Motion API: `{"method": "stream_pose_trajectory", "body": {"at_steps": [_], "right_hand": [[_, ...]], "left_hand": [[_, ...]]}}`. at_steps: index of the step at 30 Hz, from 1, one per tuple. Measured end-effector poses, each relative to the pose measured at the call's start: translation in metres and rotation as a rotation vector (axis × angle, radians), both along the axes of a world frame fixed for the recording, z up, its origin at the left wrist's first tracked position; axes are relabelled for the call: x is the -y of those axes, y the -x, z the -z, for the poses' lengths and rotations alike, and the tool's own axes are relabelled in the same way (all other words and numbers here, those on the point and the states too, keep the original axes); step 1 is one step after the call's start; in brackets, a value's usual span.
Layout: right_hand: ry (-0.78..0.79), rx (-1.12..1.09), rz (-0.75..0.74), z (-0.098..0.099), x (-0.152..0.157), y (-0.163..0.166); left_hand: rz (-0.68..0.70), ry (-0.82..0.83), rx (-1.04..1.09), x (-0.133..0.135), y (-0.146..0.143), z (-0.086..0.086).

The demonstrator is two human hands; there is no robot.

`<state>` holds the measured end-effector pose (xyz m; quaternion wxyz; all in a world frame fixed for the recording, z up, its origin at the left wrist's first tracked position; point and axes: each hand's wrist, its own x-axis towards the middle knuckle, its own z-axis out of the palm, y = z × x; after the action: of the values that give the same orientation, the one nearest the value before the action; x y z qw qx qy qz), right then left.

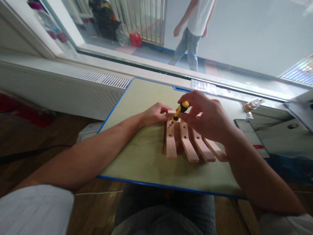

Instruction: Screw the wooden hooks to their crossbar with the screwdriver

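Observation:
My right hand (205,114) is closed around a yellow-and-black screwdriver (181,109), which tilts down to the left. Its tip meets the upper part of the leftmost pale wooden slat (171,143), near a screw hole. Several such bent slats lie side by side across a darker reddish wooden board (179,145), their lower ends jutting towards me. Dark holes show in the slats. At the far left corner of this wooden rack, my left hand (157,114) grips the upper end with its fingers pinched. My right hand covers the upper ends of the right-hand slats.
The pale table (127,147) has a blue rim. A phone (250,135) lies at its right edge, beside a clear container with amber contents (253,105). A white radiator (61,85) runs along the window. Beyond the glass, a person (193,32) in jeans walks.

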<state>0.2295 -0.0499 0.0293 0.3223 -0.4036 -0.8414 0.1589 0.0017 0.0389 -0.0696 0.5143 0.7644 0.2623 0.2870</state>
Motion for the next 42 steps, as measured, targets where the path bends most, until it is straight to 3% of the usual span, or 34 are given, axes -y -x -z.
{"method": "stream_pose_trajectory", "body": {"at_steps": [10, 24, 32, 42], "right_hand": [[-0.065, 0.022, -0.075, 0.004, 0.003, 0.006], [-0.185, 0.03, 0.105, 0.012, -0.002, 0.007], [-0.197, 0.159, 0.019, 0.009, 0.0, 0.005], [-0.15, 0.113, -0.165, -0.009, 0.007, 0.003]], "left_hand": [[0.001, -0.031, -0.03, -0.002, 0.0, 0.002], [-0.014, 0.053, -0.012, 0.0, -0.001, 0.001], [-0.009, 0.034, 0.009, -0.003, -0.001, 0.007], [-0.004, -0.03, 0.0, -0.002, -0.001, 0.003]]}}
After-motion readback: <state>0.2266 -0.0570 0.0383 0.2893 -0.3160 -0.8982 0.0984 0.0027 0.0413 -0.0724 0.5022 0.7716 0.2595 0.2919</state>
